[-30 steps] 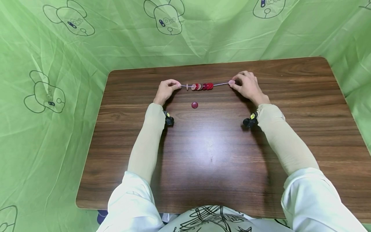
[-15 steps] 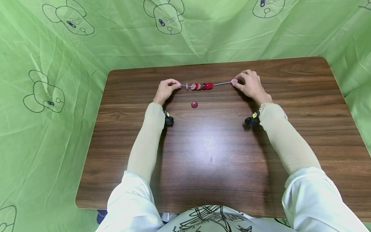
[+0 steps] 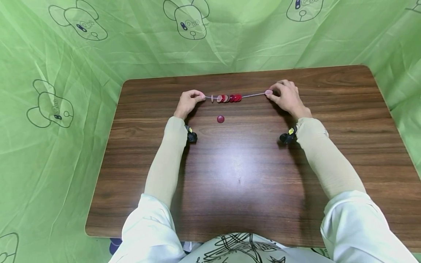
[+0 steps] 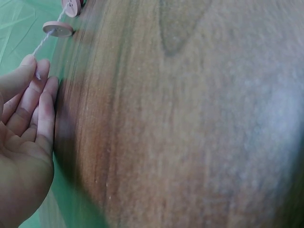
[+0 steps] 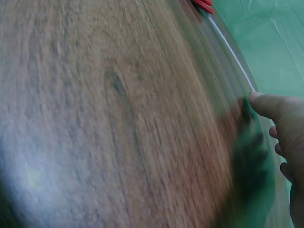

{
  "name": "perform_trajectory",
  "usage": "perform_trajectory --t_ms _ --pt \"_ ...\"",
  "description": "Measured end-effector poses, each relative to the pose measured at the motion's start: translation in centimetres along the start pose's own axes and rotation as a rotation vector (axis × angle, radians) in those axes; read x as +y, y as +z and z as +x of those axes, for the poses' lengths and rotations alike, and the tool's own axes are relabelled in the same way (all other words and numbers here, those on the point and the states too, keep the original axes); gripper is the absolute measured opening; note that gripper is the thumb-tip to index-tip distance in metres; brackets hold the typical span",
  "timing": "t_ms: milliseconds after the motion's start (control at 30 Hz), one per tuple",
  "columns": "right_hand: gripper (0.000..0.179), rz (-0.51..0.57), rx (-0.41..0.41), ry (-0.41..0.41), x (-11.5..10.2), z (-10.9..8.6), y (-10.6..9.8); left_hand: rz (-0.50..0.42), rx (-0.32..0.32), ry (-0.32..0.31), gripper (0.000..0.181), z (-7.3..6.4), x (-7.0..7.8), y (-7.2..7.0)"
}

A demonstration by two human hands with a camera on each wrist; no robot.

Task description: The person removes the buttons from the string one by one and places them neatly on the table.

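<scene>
Between my two hands a thin white twisted string (image 3: 253, 95) is stretched across the back of the table. Threaded on it are several round buttons (image 3: 232, 98) in red, dark red and pale pink, bunched near the middle. One pale button (image 4: 58, 29) sits apart, close to my left fingers. My left hand (image 3: 188, 103) pinches the string between thumb and fingertips, and a short tail pokes out below the grip. With thumb and fingers my right hand (image 3: 287, 98) pinches the string's other side, a pale pink disc (image 3: 268, 92) showing at the fingertips.
A single dark red button (image 3: 220, 119) lies on the brown wooden table (image 3: 236, 204), nearer to me than the string. Green cloth (image 3: 138, 47) with drawn animal heads hangs behind and beside the table.
My right hand has shifted slightly right with the pale pink disc, lengthening the bare string between it and the red buttons. My left hand and the threaded buttons stay put.
</scene>
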State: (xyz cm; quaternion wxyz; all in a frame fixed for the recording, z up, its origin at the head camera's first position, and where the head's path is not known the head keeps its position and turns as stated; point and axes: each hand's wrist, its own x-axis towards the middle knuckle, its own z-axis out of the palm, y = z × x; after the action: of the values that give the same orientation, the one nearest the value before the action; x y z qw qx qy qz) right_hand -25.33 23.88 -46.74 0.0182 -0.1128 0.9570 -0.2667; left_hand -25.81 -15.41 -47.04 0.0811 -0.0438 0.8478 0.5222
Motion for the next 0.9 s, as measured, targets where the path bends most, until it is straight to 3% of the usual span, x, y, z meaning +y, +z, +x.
perform_trajectory --t_ms 267,900 --pt "0.043 0.015 0.009 0.028 0.44 -0.26 -0.36 -0.004 0.001 0.006 0.015 0.15 -0.05 0.00" --pt "0.042 0.033 0.046 0.003 0.73 -0.61 -0.17 0.001 -0.006 -0.010 0.015 0.07 0.08 -0.06"
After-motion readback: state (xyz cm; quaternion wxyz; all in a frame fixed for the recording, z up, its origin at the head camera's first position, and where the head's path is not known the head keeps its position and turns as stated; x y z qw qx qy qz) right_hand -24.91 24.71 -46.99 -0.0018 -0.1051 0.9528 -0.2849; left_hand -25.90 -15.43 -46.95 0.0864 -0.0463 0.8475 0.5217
